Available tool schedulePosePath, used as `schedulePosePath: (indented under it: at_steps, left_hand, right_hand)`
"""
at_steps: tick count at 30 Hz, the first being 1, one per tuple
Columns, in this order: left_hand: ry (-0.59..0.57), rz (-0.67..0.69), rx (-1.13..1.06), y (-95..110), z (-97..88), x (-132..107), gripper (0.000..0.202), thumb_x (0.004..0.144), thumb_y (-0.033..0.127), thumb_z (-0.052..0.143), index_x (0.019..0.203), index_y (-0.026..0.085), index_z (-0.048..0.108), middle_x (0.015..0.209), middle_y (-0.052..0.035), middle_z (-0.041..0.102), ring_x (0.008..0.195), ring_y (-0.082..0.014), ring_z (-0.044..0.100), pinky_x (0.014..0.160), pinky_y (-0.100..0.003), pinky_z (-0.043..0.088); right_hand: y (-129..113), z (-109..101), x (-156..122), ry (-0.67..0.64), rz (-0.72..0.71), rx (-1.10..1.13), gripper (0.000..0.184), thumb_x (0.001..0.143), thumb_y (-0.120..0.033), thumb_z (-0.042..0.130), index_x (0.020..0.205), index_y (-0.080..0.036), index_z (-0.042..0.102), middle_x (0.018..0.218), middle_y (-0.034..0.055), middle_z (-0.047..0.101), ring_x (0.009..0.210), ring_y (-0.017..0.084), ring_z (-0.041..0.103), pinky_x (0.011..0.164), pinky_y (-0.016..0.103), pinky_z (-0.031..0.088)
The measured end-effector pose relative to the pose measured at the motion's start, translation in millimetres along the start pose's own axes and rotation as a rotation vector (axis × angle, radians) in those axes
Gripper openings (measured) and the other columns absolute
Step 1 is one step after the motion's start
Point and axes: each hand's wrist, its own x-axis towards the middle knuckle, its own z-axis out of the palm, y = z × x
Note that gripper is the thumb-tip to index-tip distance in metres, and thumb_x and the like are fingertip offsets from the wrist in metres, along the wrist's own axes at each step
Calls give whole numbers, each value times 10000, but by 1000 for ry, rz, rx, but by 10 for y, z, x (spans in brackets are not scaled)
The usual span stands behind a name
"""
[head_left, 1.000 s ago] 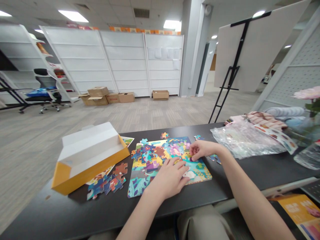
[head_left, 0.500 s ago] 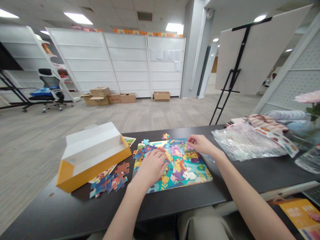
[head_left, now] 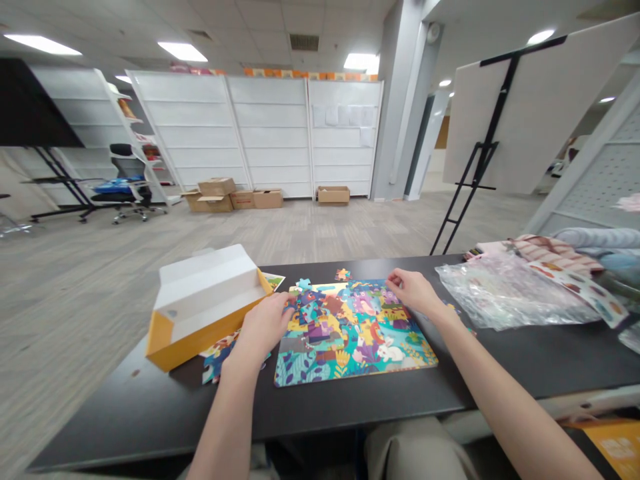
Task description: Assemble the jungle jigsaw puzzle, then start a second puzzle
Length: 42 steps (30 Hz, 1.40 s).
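A colourful jigsaw puzzle (head_left: 353, 340) of cartoon animals and leaves lies on a board on the dark table (head_left: 150, 407). My left hand (head_left: 263, 327) rests palm down at its upper left edge, its fingertips on the pieces there, and hides what lies under them. My right hand (head_left: 413, 292) sits at the upper right of the puzzle, fingers curled, with fingertips at the top edge. A loose orange piece (head_left: 343, 275) lies just beyond the board. A pile of loose pieces (head_left: 215, 363) lies left of the board, partly hidden by my left forearm.
An open yellow and white puzzle box (head_left: 205, 307) stands at the left of the table. A crumpled clear plastic bag (head_left: 505, 291) and a printed sheet (head_left: 575, 290) lie to the right. Cloth (head_left: 545, 245) sits beyond them. Beyond the table are an easel (head_left: 505, 113) and cardboard boxes (head_left: 225, 197).
My left hand has moved from the middle of the puzzle to its upper left edge. My right hand has shifted slightly right. The whole view has drifted, with the table sitting further right.
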Motion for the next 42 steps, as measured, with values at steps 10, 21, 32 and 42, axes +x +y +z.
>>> schedulePosePath:
  at_steps: [10,21,32,42]
  left_hand:
    - [-29,160,-12,159,133,7,323,880,356,644,1169,217,677,1170,-99,715,1141,-283,622,989,-389,482]
    - [-27,115,86,160,80,-34,314,907,312,585,1196,203,643,1153,-111,708,1130,-297,624,941,-404,496]
    - [-120,278,-157,183,2,-162,343,830,340,682,1157,238,671,1170,-50,709,1086,-259,641,958,-357,486]
    - [-156,298,-77,242,134,-151,328,791,239,657,1118,228,680,1056,-68,698,999,-263,650,859,-345,499]
  right_hand:
    - [-75,34,-24,-84,-11,-41,169,888,-341,561,892,-225,684,862,41,772,719,184,660,629,268,401]
    - [-85,16,-31,-86,-28,-78,181,892,-345,563,897,-230,703,862,41,775,736,188,663,609,257,377]
    - [-80,0,-35,-101,-37,-81,189,903,-352,552,902,-233,698,863,42,777,777,204,682,604,265,373]
    - [-77,-11,-38,-74,-28,-59,184,895,-347,558,891,-228,698,844,42,766,750,198,673,605,265,376]
